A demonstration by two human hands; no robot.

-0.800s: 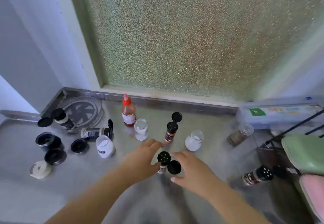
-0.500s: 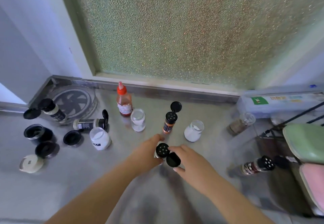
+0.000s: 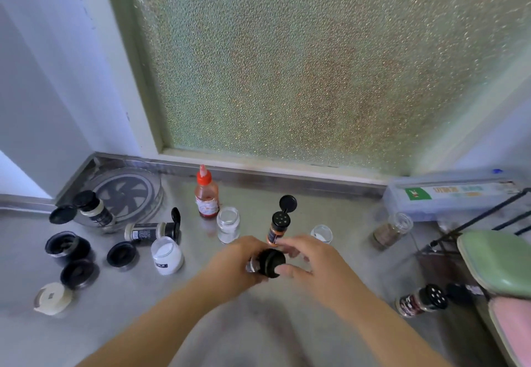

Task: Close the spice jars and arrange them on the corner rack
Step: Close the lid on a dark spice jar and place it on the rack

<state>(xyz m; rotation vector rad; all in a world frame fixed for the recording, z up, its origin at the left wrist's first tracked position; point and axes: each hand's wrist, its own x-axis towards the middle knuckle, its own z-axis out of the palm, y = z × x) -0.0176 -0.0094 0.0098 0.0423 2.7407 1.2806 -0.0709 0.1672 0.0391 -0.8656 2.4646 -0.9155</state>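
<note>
Around the jar, both hands.

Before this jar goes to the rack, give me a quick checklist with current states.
1. Jar held: ok, left hand wraps it.
2. Black cap folded down over the holes: ok.
3. Cap snapped fully shut: cannot tell.
4. Right hand grip on cap: ok, fingertips at its edge.
5. Other jars closed: not ok, orange jar has its lid flipped up.
6. Rack free space: cannot tell.
</note>
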